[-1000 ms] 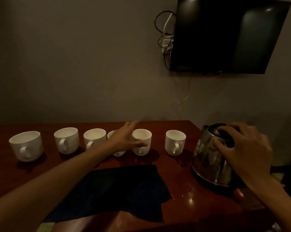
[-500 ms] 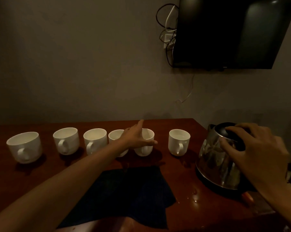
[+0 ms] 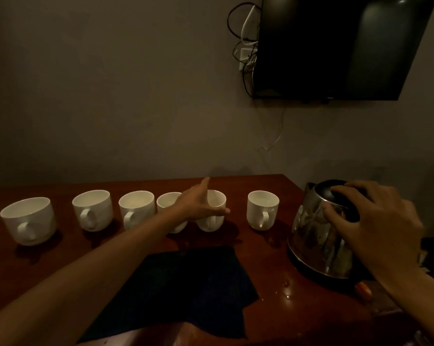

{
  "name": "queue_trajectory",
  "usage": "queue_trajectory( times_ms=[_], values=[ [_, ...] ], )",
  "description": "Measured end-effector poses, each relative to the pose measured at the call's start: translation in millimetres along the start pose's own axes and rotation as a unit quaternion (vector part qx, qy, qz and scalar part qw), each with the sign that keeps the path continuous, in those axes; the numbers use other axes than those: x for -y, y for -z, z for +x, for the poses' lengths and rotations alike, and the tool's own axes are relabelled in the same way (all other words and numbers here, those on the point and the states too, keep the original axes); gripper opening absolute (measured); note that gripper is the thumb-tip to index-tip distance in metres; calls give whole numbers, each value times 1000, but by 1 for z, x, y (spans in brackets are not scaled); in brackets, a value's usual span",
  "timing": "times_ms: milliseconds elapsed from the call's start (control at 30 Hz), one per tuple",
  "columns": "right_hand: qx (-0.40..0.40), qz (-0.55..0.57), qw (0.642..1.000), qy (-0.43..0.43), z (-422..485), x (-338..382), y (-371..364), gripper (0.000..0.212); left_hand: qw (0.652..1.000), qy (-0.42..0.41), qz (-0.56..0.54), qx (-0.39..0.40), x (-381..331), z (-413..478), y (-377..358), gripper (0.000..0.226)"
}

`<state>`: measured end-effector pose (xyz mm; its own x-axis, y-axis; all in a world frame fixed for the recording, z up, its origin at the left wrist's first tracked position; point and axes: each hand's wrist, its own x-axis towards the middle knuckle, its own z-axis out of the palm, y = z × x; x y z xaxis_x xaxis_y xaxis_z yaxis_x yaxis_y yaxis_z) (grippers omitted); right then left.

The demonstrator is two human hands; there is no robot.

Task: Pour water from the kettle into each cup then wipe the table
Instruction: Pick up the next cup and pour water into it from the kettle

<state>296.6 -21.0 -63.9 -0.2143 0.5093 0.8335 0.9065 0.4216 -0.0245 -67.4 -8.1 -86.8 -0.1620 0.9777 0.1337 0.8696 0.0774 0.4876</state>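
A: What takes up most of the frame?

B: The dark wooden table [image 3: 61,265] fills the lower half. A black television [image 3: 335,46] hangs on the wall at the upper right.

A: What's lying on the table?

B: A dark blue cloth [image 3: 186,290] lies flat at lower centre, near the front edge. The kettle [image 3: 315,240], steel with a black lid, stands upright at the right of the frame.

A: And the hands?

B: The right hand [image 3: 380,221] grips the kettle from above, fingers curled over the lid and thumb against the steel side. The left hand [image 3: 198,206] reaches in from the lower left with fingers straight and thumb spread to the right, holding nothing. It is in front of the fifth cup [image 3: 217,203]. I can't tell whether it touches it.

A: How are the cups arranged?

B: Six white ones stand in a row across the middle, with the handles that show facing the camera. The first cup [image 3: 27,221] sits apart at the far left. Then come the second cup [image 3: 92,211], third cup [image 3: 136,208] and fourth cup [image 3: 167,201], close together. The sixth cup [image 3: 263,211] stands near the kettle. It's too dim to see what's inside them.

A: Anything smaller?

B: A tangle of cables [image 3: 243,38] hangs by the television's left edge. A few water drops [image 3: 287,287] glint on the wood between cloth and kettle.
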Motion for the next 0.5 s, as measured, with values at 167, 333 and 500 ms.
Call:
queue_trajectory(
  times_ms=[167, 333, 500],
  values=[
    [-1, 1, 1000, 0, 1, 0, 0, 47, 1000, -13, -10, -7, -5, -6, 0, 124],
    [4, -1, 1000, -1, 0, -1, 0, 45, 1000, -15, -16, 5, -13, -11, -2, 126],
    [9, 1, 1000, -6, 1, 0, 1, 42, 999, -21, -25, 22, -21, -14, -4, 127]
  ],
)
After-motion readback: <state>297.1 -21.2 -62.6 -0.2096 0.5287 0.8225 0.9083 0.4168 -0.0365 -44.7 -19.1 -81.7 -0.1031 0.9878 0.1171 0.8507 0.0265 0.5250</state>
